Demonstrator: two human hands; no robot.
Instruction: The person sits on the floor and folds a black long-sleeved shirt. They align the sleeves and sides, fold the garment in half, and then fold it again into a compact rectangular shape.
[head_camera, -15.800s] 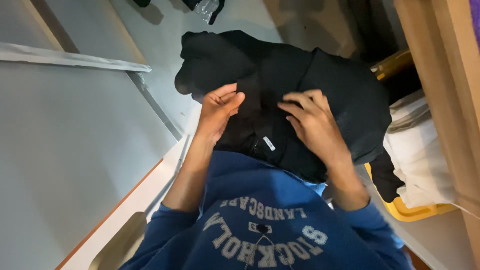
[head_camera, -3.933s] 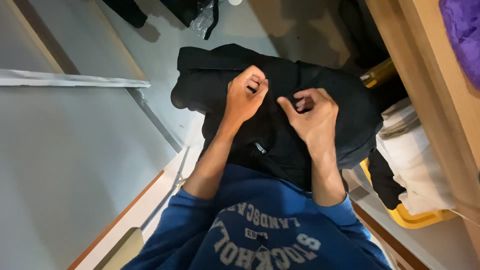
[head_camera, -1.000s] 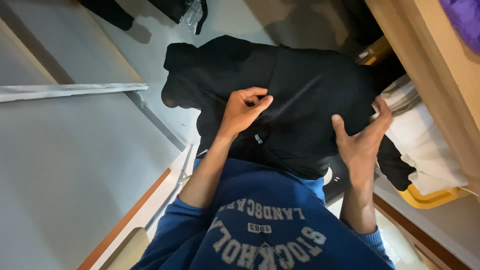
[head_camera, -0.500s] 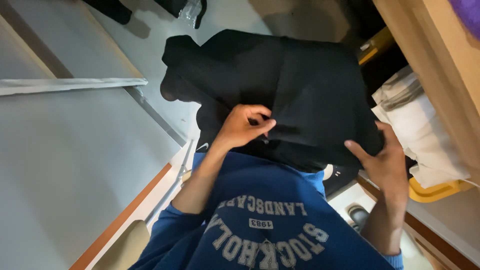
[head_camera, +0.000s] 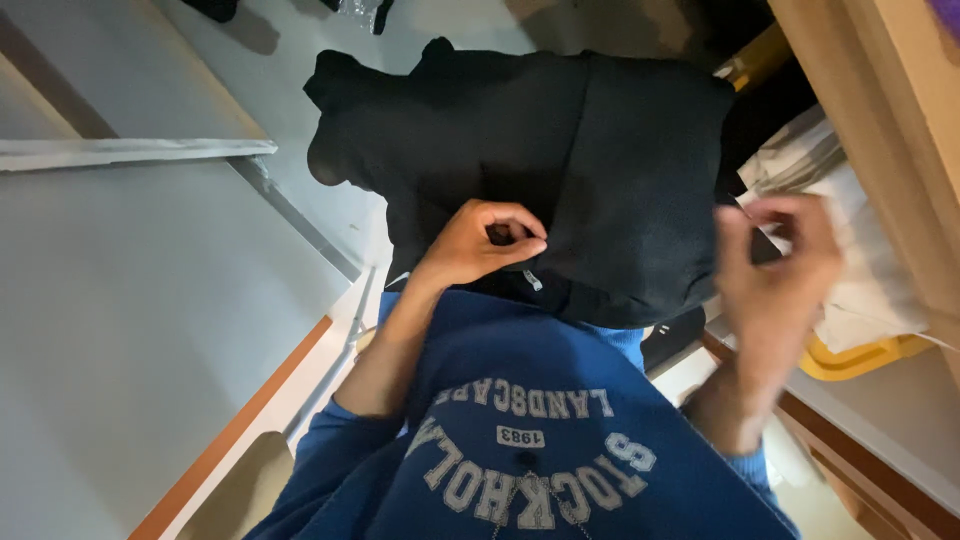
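A black garment (head_camera: 560, 150) hangs folded in front of my chest, over my blue printed sweatshirt (head_camera: 520, 440). My left hand (head_camera: 480, 245) pinches the garment's lower edge near its small white label, fingers curled on the cloth. My right hand (head_camera: 775, 265) is blurred and raised at the garment's right edge, fingers loosely curled; no cloth shows inside it.
White folded cloth (head_camera: 860, 260) lies on a yellow tray (head_camera: 865, 358) at the right, under a wooden shelf edge (head_camera: 870, 110). A grey wall panel (head_camera: 120, 300) with an orange-edged white strip (head_camera: 250, 410) fills the left. Dark items (head_camera: 215, 8) lie on the floor at top.
My right hand has let go of the garment's right side and swung up beside it. My left hand keeps its pinch near the label. The garment hangs flatter and wider.
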